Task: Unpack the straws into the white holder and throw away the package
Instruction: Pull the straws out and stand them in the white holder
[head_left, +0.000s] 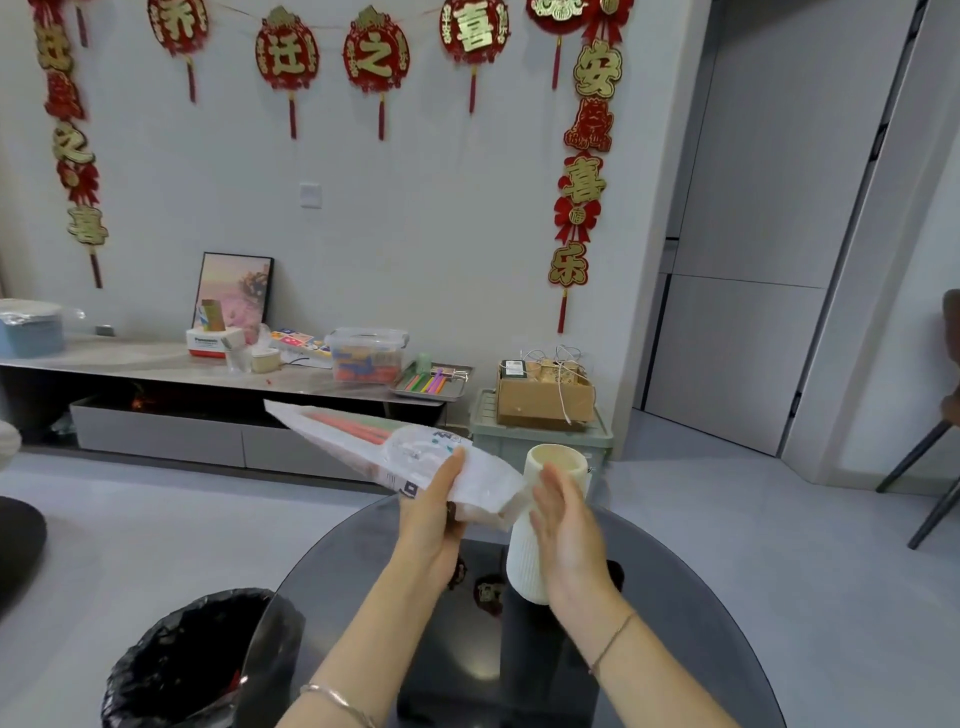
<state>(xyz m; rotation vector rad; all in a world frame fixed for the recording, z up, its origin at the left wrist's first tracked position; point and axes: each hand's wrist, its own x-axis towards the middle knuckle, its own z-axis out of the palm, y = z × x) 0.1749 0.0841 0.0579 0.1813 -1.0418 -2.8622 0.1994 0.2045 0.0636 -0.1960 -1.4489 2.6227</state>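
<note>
The straw package (395, 447) tilts beside the white holder (523, 561).
The left hand (431, 514) grips the package; the right hand (566, 530), fingers straight, lies flat against the upright holder.

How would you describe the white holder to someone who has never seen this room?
Look at the dark round table in the foreground. The holder stands upright on it, partly behind the right hand. It is a tall, ribbed white vessel with an open top, unlike the flat package that the left hand grips beside it.
</note>
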